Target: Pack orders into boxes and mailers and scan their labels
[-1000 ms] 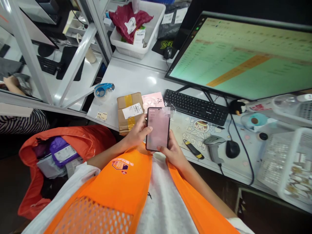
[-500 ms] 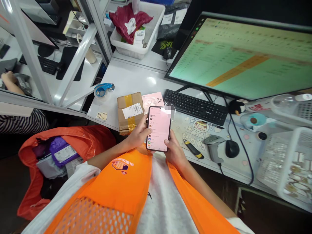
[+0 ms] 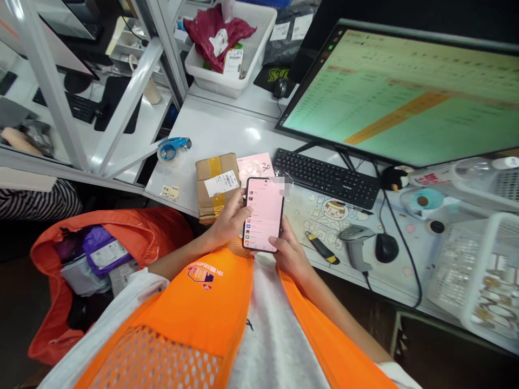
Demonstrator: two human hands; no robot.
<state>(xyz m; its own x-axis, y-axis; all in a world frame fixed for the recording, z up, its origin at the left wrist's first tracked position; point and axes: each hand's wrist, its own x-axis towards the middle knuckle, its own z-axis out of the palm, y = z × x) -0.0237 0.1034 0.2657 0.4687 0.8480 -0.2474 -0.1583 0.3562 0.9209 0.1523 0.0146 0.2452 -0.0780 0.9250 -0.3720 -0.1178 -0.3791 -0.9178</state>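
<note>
"What lies left of the slim black phone (image 3: 263,216) with the pink-lit screen?"

"Farthest out, a red-orange fabric sack (image 3: 162,227) holding wrapped parcels; nearer, a brown cardboard box (image 3: 206,200) banded with yellow tape, on the white table (image 3: 227,129)."

"And the hold?"

"The left grip (image 3: 231,219) is closed around the phone's left edge; the phone sits between both hands, before the orange vest (image 3: 194,308); the right grip (image 3: 292,251) clasps its lower right, thumb over the glass."

"Right of the phone?"

"A yellow-and-black cutter (image 3: 322,248), then a grey handheld scanner (image 3: 357,243) (neither one touched)."

"Step in hand?"

"Looking through a list, I'd judge; any next tap would call for a steady left hold and a free right thumb."
</note>
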